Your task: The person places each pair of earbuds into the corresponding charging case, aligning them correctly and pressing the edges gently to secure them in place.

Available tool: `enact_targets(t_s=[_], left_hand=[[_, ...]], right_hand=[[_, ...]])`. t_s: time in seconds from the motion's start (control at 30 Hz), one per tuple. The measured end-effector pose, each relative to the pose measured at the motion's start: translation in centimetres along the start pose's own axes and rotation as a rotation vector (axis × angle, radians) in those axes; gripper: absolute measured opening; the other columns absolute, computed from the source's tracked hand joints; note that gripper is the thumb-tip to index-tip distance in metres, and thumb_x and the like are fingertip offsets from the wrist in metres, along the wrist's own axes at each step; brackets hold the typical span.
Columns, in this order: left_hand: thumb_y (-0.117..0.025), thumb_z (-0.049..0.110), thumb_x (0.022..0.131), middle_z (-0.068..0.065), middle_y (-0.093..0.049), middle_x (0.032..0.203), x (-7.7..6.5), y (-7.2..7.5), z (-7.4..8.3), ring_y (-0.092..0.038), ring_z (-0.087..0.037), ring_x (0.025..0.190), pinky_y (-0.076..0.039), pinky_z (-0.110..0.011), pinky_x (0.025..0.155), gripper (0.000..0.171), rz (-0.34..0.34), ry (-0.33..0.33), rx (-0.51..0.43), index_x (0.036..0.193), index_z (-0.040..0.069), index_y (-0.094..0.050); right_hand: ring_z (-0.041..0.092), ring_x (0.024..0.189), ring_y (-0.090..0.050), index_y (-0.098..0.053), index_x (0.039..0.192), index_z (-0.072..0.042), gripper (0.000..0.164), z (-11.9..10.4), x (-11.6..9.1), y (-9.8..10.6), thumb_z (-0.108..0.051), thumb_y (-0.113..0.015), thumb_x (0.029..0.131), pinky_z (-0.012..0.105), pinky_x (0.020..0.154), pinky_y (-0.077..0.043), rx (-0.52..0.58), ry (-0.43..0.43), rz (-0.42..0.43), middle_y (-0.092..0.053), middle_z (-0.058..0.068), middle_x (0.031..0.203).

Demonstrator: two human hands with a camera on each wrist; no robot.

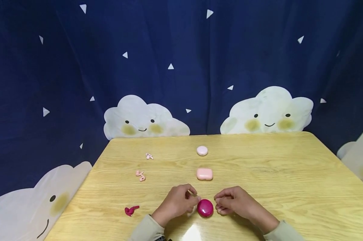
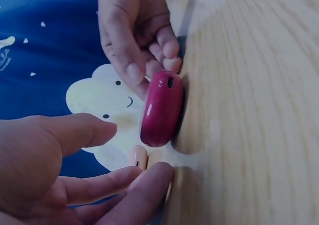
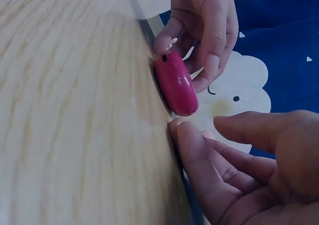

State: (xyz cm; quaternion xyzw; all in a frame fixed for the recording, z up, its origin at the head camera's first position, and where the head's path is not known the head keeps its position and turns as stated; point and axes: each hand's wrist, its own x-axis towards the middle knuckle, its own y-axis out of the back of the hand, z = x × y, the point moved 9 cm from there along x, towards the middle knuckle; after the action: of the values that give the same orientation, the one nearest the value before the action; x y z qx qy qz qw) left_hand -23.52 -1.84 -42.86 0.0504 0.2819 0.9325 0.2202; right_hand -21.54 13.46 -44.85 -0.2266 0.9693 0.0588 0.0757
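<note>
Left hand (image 1: 179,202) and right hand (image 1: 233,201) flank a round red case (image 1: 205,208) that lies flat on a wooden table (image 1: 305,187), near the cuffs of two pale sleeves (image 1: 148,231). Fingers on both hands curve loosely, tips a little apart, and neither hand has hold of anything. The left fingertips are right beside the red case; whether they touch it cannot be told. The right fingertips stop just short of its other side. The red case looks closed, a small port (image 2: 170,82) showing on its side.

The step in hand appears to be lining up the red case or preparing to grasp it; the next move likely calls for a light pinch from both sides, since the smooth, rounded shell could slip.

Off to the left, red earbuds (image 1: 131,210) lie bunched, seemingly two, though overlap clouds the count. Beyond the hands sits one pink case (image 1: 204,174), with two pink earbuds (image 1: 140,176) well to its left. Farther back are one pale case (image 1: 202,150) and pale earbuds (image 1: 149,156), apparently two. That makes three cases in a rough column, three groups of earbuds in another. Behind the table hangs a blue curtain (image 1: 157,26) bearing four white clouds (image 1: 145,113).
</note>
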Motion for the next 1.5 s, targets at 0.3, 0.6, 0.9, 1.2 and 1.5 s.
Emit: enact_targets(t_s=[0.3,0.6,0.9,1.2,1.5], left_hand=[[-0.071,0.02,0.076,0.001,-0.059,0.063,-0.1,-0.4,0.2,-0.057,-0.011,0.049,-0.044,-0.023,0.043,0.021,-0.002,0.002,-0.047,0.087,0.006,-0.061],[-0.072,0.022,0.074,0.003,-0.058,0.059,-0.2,-0.4,0.3,-0.053,-0.007,0.045,-0.043,-0.021,0.043,0.022,0.03,-0.025,-0.016,0.086,0.006,-0.062],[-0.073,0.025,0.074,0.008,-0.055,0.06,-0.5,-0.6,0.6,-0.051,-0.002,0.044,-0.041,-0.019,0.041,0.025,0.058,-0.07,0.03,0.087,0.006,-0.062],[-0.074,0.023,0.073,0.01,-0.057,0.059,0.0,-0.7,0.9,-0.05,0.0,0.044,-0.042,-0.019,0.04,0.022,0.055,-0.106,0.037,0.085,0.008,-0.064],[-0.074,0.022,0.073,0.011,-0.056,0.06,-0.2,-1.0,0.5,-0.051,0.0,0.046,-0.041,-0.018,0.042,0.019,0.031,-0.098,0.039,0.083,0.009,-0.063]], right_hand=[[0.024,0.072,-0.065,-0.056,0.104,0.015,0.032,0.4,0.6,0.0,-0.01,-0.061,0.084,0.034,0.064,-0.054,-0.001,-0.015,0.015,-0.065,0.018,0.083],[0.023,0.068,-0.064,-0.062,0.097,0.007,0.034,-0.1,0.8,-0.3,-0.019,-0.071,0.077,0.035,0.06,-0.054,-0.079,0.007,0.036,-0.066,0.015,0.077],[0.021,0.064,-0.064,-0.063,0.095,0.006,0.033,-0.4,0.9,-0.5,-0.019,-0.072,0.075,0.033,0.058,-0.054,-0.134,0.019,0.061,-0.066,0.011,0.075],[0.021,0.064,-0.063,-0.065,0.092,0.001,0.03,-0.9,1.0,-0.1,-0.023,-0.072,0.075,0.031,0.057,-0.054,-0.201,0.021,0.068,-0.065,0.008,0.074],[0.02,0.063,-0.063,-0.065,0.091,0.002,0.028,-0.3,0.8,-0.6,-0.02,-0.073,0.074,0.034,0.058,-0.054,-0.128,-0.004,0.063,-0.065,0.009,0.073]])
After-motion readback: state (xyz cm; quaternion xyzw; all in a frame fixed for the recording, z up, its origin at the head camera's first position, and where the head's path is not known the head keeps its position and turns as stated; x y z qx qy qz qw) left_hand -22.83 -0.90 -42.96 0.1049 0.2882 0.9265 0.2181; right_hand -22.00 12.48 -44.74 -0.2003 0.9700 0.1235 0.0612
